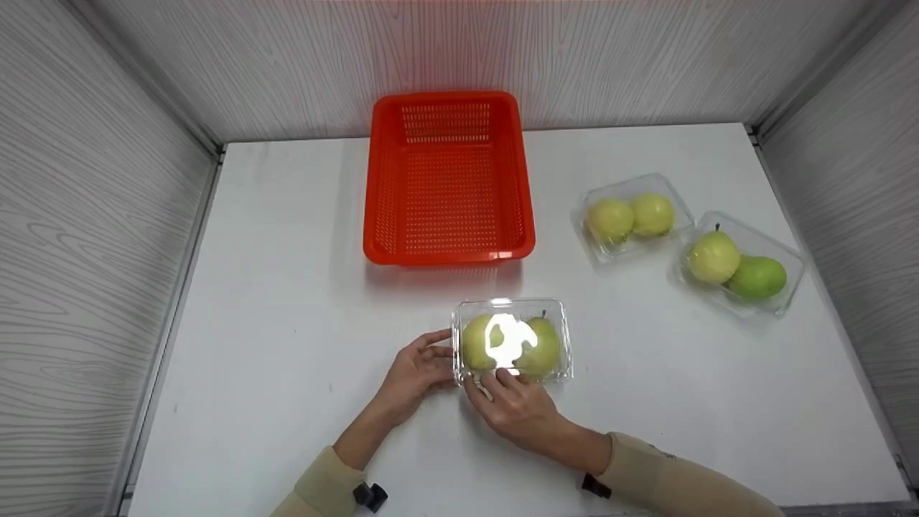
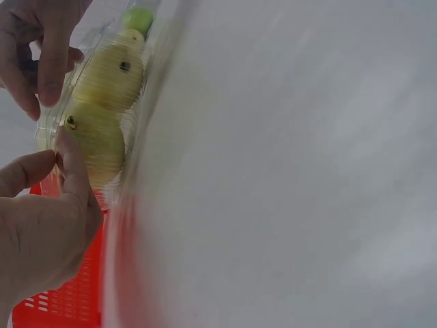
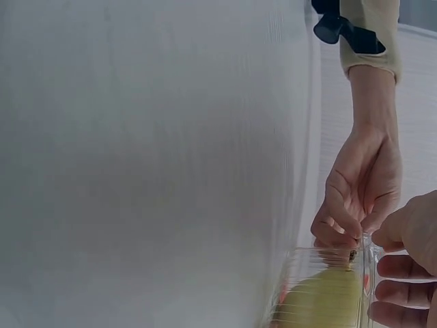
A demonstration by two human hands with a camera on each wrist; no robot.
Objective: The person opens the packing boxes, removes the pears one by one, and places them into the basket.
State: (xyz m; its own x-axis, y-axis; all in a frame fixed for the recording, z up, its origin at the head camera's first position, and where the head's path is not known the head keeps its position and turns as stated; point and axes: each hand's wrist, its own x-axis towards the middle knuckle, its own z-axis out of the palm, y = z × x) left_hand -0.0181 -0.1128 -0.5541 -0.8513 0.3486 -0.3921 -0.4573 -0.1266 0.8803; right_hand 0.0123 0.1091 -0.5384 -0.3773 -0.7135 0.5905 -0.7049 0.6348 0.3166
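A clear plastic clamshell box (image 1: 568,341) lies in front of me, its lid over two yellow-green pears (image 1: 547,353); bright glare covers part of the lid. At the box's left side, my left hand (image 1: 416,372) pinches the rim near the front corner between thumb and forefinger. My right hand (image 1: 520,411) is at the front edge, fingers touching the rim. From the left wrist, the left hand (image 2: 48,225) shows close to a pear (image 2: 99,143) behind ribbed plastic. In the right wrist view, the right hand's fingers (image 3: 403,292) lie along the rim, opposite the left hand (image 3: 365,181).
Behind the box stands a red plastic basket (image 1: 370,208) with nothing in it. To the right are two more clear boxes, one with two yellow pears (image 1: 653,214), the other with a yellow pear (image 1: 714,257) and a green one (image 1: 758,278). Pale walls enclose the white table (image 1: 273,287).
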